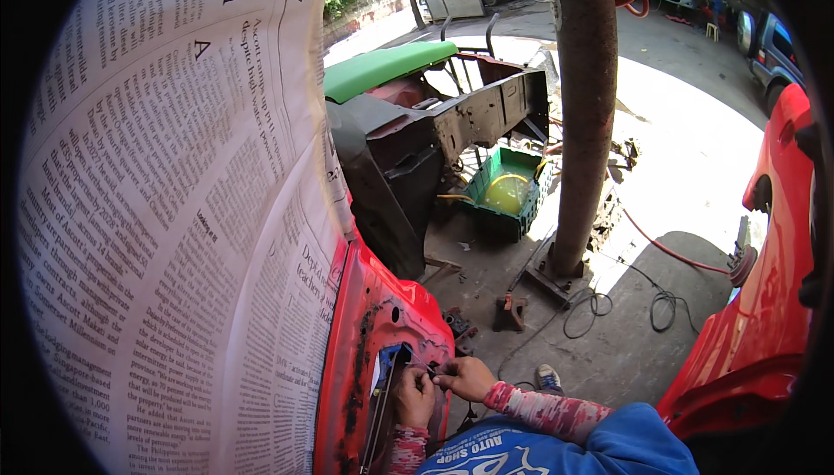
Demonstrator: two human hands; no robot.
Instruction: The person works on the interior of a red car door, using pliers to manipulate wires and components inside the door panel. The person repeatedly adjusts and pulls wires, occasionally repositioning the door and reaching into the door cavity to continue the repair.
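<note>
Item: one red car door (pixel 387 280), long axis roughly 12 to 6 o'clock, its slot-like opening (pixel 380 384) at 9 to 10 o'clock from the left hand (pixel 415 397), the nearer one; right hand (pixel 466 379) at 2 o'clock from the left. Both hands: fingers bent in, tips close together; whether they grip something small, I cannot tell. Obscured: part of the opening, behind the left hand; the newspaper (pixel 191 214) at 10 o'clock screens more, and the door's lower end is cut off.

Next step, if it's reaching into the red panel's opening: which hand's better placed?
Left, probably: the left hand is beside the opening in the red panel; the right hand sits farther out, toward the panel's edge.
</note>
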